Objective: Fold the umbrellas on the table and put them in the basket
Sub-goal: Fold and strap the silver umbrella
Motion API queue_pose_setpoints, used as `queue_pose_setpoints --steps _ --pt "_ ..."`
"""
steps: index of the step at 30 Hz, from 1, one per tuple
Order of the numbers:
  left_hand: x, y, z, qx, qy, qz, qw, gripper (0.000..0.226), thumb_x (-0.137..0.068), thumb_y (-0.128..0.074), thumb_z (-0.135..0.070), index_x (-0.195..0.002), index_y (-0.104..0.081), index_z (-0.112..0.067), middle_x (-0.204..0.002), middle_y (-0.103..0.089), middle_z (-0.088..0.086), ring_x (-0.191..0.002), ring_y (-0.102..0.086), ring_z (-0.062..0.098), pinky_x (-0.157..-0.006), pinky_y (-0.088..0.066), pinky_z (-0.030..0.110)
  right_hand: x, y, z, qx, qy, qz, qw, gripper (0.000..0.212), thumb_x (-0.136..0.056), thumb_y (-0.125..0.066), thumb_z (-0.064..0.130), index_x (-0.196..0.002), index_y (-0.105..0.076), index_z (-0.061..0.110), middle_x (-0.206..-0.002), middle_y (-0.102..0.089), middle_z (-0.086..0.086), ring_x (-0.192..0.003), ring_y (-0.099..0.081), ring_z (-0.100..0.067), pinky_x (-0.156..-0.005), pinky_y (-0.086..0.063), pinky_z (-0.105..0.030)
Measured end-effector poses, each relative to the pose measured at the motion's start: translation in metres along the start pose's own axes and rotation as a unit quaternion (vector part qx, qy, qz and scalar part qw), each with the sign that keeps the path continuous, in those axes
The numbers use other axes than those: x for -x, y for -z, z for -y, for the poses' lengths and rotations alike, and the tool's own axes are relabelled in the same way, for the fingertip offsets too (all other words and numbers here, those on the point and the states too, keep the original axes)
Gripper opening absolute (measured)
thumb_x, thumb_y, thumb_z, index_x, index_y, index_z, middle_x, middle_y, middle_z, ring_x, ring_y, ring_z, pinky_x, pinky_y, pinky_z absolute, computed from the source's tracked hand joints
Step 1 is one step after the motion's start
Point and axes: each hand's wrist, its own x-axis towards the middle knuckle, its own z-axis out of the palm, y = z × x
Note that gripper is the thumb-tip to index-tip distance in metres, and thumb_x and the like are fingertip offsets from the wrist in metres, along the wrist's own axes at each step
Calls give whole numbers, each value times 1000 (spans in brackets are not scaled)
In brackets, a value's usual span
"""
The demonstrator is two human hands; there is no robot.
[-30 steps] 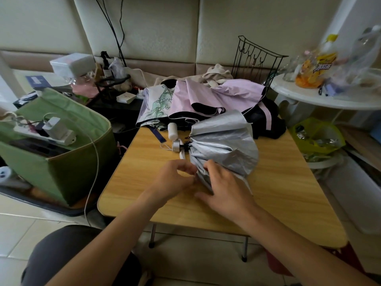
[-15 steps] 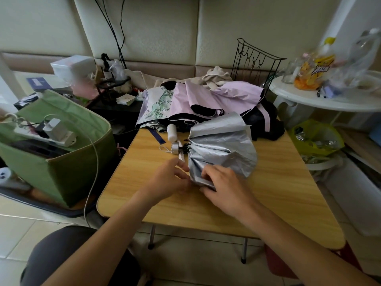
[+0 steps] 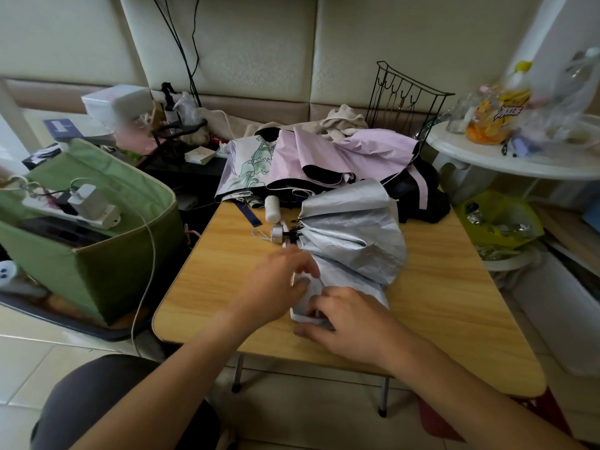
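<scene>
Now both hands work the silver umbrella on the tabletop: left hand pinches a canopy flap, right hand curls around the near end; loose panels could spring open, undoing the fold

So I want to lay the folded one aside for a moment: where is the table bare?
The wooden table is bare left of the left hand, up to its left edge, and right of the silver umbrella, towards the near right corner. The far edge is crowded by the pink umbrella and its white handle.
</scene>
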Motion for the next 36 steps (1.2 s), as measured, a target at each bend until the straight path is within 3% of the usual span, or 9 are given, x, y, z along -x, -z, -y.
queue_pose_setpoints --steps 3,6,9,12,18,23,28,32,36 --pt "7 -9 1 -68 -30 103 992 29 -90 -68 -17 -118 -66 -23 -120 -55 -5 -114 -45 11 -99 -44 31 -1 1 -6 0 -14 -81 997 25 -100 -57 48 -104 -66 25 -97 -51 11 -90 -57 -12 -73 -45 -29" --pt "12 -12 3 -78 -20 123 989 31 -92 -67 -20 -123 -62 -24 -129 -49 -5 -123 -39 13 -106 -39 32 -1 4 -15 74 -76 -181 978 24 -98 -62 41 -111 -64 22 -106 -53 4 -97 -56 -17 -81 -50 -32" --pt "11 -8 3 -63 -5 126 990 30 -91 -68 -19 -119 -63 -26 -127 -48 -7 -123 -37 12 -106 -38 31 2 9 -19 149 -180 -158 959 52 -94 -61 58 -129 -54 20 -124 -55 -4 -115 -51 -23 -94 -46 -35" --pt "9 -6 1 -50 9 139 989 31 -89 -70 -17 -117 -64 -27 -127 -48 -7 -124 -38 12 -107 -38 31 3 11 -24 140 -237 -102 956 60 -91 -64 63 -130 -51 19 -128 -60 -5 -118 -56 -25 -90 -47 -35" --pt "7 -5 -1 3 8 101 995 22 -88 -72 -27 -109 -68 -31 -107 -49 -15 -104 -43 3 -89 -37 18 -1 23 -27 -44 -161 -187 968 21 -89 -78 31 -103 -65 23 -96 -67 10 -87 -61 -10 -65 -38 -22" --pt "3 -4 -11 120 72 70 988 16 -101 -59 -18 -107 -73 -19 -91 -70 -9 -77 -65 4 -69 -53 19 -1 38 -27 -189 -31 -220 956 32 -82 -83 14 -100 -62 28 -86 -57 12 -80 -56 -7 -66 -45 -19" --pt "-3 7 -13 465 328 28 822 40 -106 -51 -34 -111 -61 5 -97 -71 22 -79 -72 29 -69 -60 34 0 28 -16 -158 90 -82 980 27 -85 -78 22 -106 -64 31 -92 -58 15 -85 -57 -7 -70 -45 -18" --pt "0 6 -15 388 372 51 842 38 -92 -75 -25 -117 -56 -3 -92 -73 16 -74 -72 21 -67 -62 30 2 22 -10 -219 132 -21 966 26 -89 -80 30 -110 -65 25 -99 -62 14 -89 -63 -12 -77 -55 -24" --pt "-1 2 -12 367 390 55 843 33 -91 -70 -7 -120 -53 -5 -104 -71 20 -86 -74 27 -69 -64 33 -1 25 -17 -180 60 -144 971 7 -96 -70 32 -97 -65 27 -92 -65 15 -89 -62 -6 -73 -48 -18"
